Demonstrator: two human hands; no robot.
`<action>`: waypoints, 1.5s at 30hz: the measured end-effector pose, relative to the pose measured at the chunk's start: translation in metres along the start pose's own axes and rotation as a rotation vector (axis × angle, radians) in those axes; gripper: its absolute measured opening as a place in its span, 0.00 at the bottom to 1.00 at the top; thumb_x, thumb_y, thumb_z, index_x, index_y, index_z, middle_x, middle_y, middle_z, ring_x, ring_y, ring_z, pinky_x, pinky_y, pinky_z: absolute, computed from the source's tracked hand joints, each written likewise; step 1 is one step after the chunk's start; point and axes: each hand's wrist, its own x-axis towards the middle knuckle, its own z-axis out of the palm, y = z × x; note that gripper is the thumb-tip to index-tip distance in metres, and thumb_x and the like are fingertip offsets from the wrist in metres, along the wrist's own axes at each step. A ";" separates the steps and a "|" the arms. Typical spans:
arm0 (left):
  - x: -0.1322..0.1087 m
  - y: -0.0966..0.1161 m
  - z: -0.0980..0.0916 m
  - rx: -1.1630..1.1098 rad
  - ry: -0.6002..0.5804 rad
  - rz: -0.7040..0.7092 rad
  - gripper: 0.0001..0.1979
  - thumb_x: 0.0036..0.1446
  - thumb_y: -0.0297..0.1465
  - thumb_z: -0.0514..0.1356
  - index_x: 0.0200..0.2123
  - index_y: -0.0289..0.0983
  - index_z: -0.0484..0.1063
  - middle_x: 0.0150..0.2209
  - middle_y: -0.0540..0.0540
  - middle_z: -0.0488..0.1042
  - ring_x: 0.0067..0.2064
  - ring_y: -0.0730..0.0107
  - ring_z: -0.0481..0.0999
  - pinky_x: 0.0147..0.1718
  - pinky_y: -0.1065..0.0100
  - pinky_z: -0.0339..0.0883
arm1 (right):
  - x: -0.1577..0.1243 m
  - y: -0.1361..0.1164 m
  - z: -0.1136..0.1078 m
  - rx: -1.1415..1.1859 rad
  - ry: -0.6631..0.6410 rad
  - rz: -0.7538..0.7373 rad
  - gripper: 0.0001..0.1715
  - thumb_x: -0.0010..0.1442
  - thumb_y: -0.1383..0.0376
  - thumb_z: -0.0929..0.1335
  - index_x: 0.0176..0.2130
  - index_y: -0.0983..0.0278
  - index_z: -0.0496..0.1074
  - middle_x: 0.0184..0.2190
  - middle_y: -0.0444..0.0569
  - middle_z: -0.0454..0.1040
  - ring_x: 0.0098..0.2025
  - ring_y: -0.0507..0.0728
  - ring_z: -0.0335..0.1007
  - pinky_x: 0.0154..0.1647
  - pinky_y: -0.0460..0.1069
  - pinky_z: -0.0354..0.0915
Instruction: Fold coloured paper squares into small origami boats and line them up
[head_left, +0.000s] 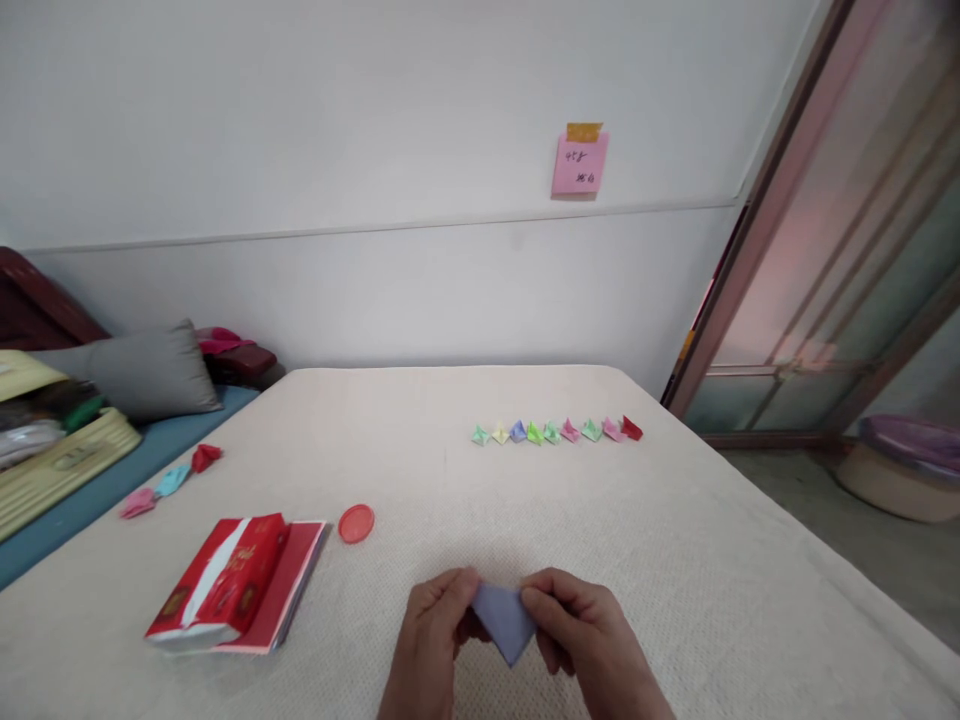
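Both my hands are low at the front of a white table [675, 560]. Between them is a lavender folded paper [505, 620], a triangle pointing down toward me. My left hand [431, 640] pinches its left corner with thumb and fingers closed. My right hand [589, 635] pinches its right corner the same way. A row of several small folded paper pieces [556, 431] in pastel colours, ending in a red one, lies farther back on the table.
A red packet on a red sheet [236, 583] lies at the front left, with a round red lid [356, 523] beside it. Three more folded pieces [171, 481] sit near the left edge. A grey cushion [142, 372], a pink wall note [579, 163] and a glass door [847, 250] surround the table.
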 end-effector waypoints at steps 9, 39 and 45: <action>0.007 0.015 -0.003 0.365 -0.341 -0.012 0.13 0.51 0.35 0.62 0.21 0.33 0.72 0.19 0.53 0.64 0.25 0.72 0.62 0.28 0.69 0.56 | 0.005 0.003 -0.004 -0.049 0.046 0.029 0.13 0.47 0.64 0.71 0.17 0.64 0.66 0.10 0.36 0.58 0.14 0.46 0.49 0.17 0.45 0.43; 0.012 -0.010 -0.004 -0.406 -0.228 -0.476 0.02 0.54 0.27 0.64 0.31 0.35 0.73 0.16 0.55 0.67 0.16 0.83 0.66 0.18 0.79 0.61 | 0.009 0.017 0.003 0.149 -0.058 0.019 0.12 0.47 0.62 0.74 0.31 0.65 0.73 0.18 0.39 0.66 0.17 0.46 0.55 0.15 0.42 0.47; 0.011 -0.017 0.000 -0.463 -0.218 -0.503 0.04 0.51 0.25 0.66 0.29 0.35 0.73 0.15 0.54 0.68 0.16 0.82 0.66 0.18 0.79 0.62 | 0.009 0.019 0.004 0.161 -0.052 0.014 0.14 0.47 0.60 0.74 0.26 0.66 0.70 0.15 0.36 0.62 0.16 0.45 0.51 0.15 0.43 0.45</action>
